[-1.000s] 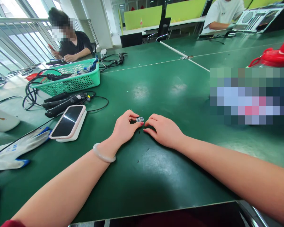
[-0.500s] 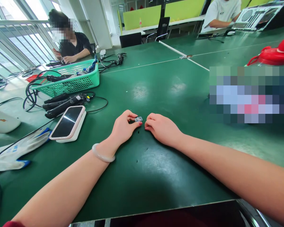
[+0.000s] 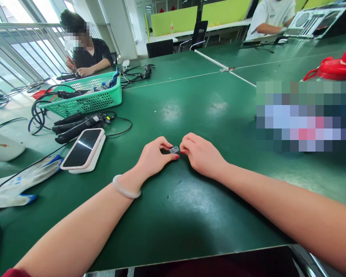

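Note:
My left hand (image 3: pixel 154 157) pinches a small circuit board (image 3: pixel 174 150) between thumb and fingertips, just above or on the green table. The board has pale markings on a dark face. Close at its right edge is my right hand (image 3: pixel 200 154), its fingers curled and pressed together. Whether those fingertips touch the board or hold some tiny part is hidden. A dark speck (image 3: pixel 167 197) lies on the table nearer to me.
Left of my arms lie a phone (image 3: pixel 83 149) on a white box, a work glove (image 3: pixel 23 184), black handheld devices (image 3: pixel 77 127) with cables, and a green basket (image 3: pixel 103 98). A red-topped container (image 3: pixel 334 68) stands right. Two people sit across the green table (image 3: pixel 184 104).
My left hand has moved a little right with the circuit board. My right hand's fingertips have come up to the board's edge. A dark bit below my left hand is no longer visible.

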Motion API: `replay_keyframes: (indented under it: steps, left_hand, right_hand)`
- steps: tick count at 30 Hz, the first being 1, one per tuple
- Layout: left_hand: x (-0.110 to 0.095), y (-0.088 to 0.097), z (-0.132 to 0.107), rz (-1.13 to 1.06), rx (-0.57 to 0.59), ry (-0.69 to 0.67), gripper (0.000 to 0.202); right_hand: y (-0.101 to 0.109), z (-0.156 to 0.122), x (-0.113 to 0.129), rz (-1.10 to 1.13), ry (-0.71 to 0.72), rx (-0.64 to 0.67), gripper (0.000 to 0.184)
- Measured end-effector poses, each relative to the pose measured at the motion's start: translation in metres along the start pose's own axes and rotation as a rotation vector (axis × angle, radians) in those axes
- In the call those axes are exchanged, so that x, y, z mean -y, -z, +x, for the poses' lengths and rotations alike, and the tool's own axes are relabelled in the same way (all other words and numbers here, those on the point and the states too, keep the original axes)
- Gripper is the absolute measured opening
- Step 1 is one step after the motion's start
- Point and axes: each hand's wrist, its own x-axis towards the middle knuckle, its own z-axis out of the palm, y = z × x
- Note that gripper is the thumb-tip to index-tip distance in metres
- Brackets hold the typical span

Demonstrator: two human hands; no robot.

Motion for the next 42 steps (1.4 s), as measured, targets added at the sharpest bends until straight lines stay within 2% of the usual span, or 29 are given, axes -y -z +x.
replay_keyframes:
  steps: [5,12,15,17,19,22,25,27,32,34,39,42]
  left_hand:
    - [-0.003,-0.003,-0.003,-0.031,0.086,-0.04,0.034]
    - [-0.004,-0.003,-0.004,-0.173,0.13,-0.043,0.036]
    - [-0.002,-0.002,-0.002,-0.164,0.097,-0.053,0.034]
    - [0.002,-0.001,0.0,-0.14,0.025,-0.046,0.033]
    - [0.006,-0.001,0.003,-0.129,-0.072,-0.023,0.031]
    - [0.01,0.0,0.006,-0.145,-0.179,0.034,0.029]
    - [0.011,0.0,0.008,-0.138,-0.2,0.074,0.028]
    - [0.011,-0.001,0.007,-0.12,-0.192,0.054,0.028]
    - [0.01,-0.001,0.005,-0.122,-0.142,-0.006,0.028]
    - [0.009,0.0,0.005,-0.112,-0.128,-0.011,0.03]
    - [0.006,0.001,0.002,-0.128,-0.077,-0.015,0.035]
    - [0.001,-0.001,-0.001,-0.198,-0.011,-0.048,0.037]
  right_hand:
    - [0.002,0.0,0.005,0.084,0.041,-0.107,0.017]
    - [0.003,-0.002,0.005,0.109,0.085,-0.134,0.014]
    - [0.007,-0.003,0.005,0.17,0.044,-0.152,0.017]
    - [0.008,-0.004,0.006,0.198,0.007,-0.163,0.02]
    - [0.008,-0.005,0.007,0.194,0.011,-0.126,0.022]
    - [0.005,-0.007,0.011,0.119,0.122,0.023,0.022]
    - [0.0,-0.007,0.015,0.022,0.217,0.13,0.028]
    - [-0.002,-0.007,0.015,-0.002,0.218,0.158,0.026]
    - [0.0,-0.004,0.008,0.046,0.133,0.159,0.022]
    - [0.003,-0.003,0.005,0.099,0.059,0.13,0.019]
    - [0.011,-0.004,0.003,0.395,-0.227,-0.061,0.015]
    - [0.013,-0.003,0.004,0.543,-0.283,-0.148,0.015]
